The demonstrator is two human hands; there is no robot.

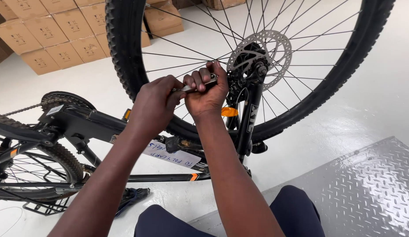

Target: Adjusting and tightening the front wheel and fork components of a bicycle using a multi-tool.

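A black bicycle stands upside down on the floor, its front wheel [125, 48] raised before me. My right hand [207, 90] grips a small metal tool [200, 84] whose tip reaches toward the brake caliper [239, 85] beside the silver disc rotor [275, 46]. My left hand [158, 103] is closed on the tool's near end, touching my right hand. The black fork leg [250, 118] runs down from the hub. An orange reflector [229, 112] sits among the spokes.
The black frame [94, 125] carries a white label with handwriting. The rear wheel [42, 166] and chain [20, 109] lie at the left. Cardboard boxes [50, 33] are stacked at the back. A grey tread-plate platform [367, 188] lies at the right, by my knees [296, 210].
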